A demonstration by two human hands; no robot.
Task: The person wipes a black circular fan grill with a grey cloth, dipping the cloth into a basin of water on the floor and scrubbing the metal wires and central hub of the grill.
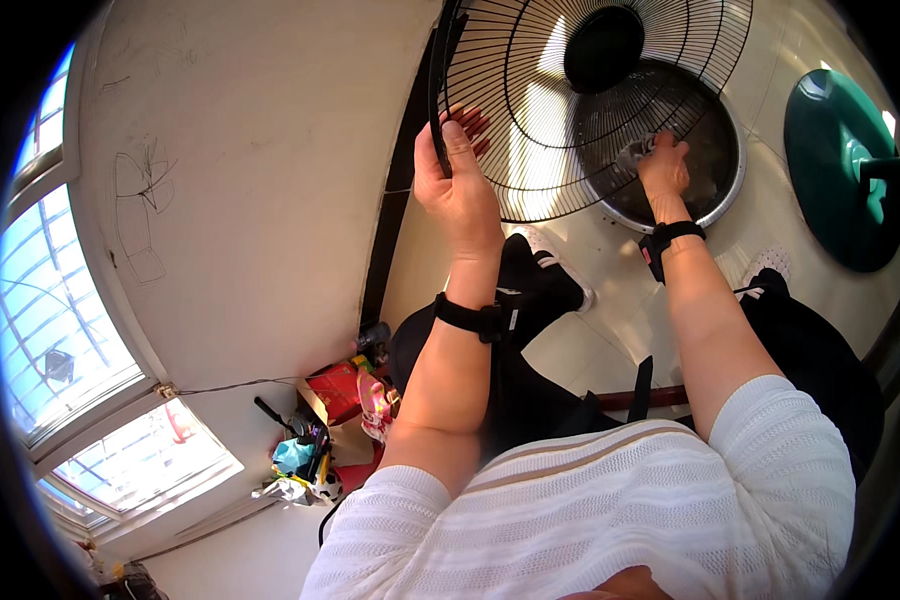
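Note:
A round black wire fan grille [540,127] with a solid dark centre disc [604,49] is held up in front of me. My left hand [457,172] grips its rim at the left, thumb on the near side and fingertips showing behind the wires. At the grille's lower right, my right hand [664,165] presses a wet-looking grey cloth [634,152] against the wires. Below it on the floor stands a metal basin [736,176] with dark water in it, partly hidden by the grille and my right hand.
A green round fan base [832,165] with a pole lies tipped at the right. A marked white wall [270,150] rises close on the left, with barred windows [67,285]. Bags and toys [337,420] are piled along the wall. Pale tiles [577,345] cover the floor.

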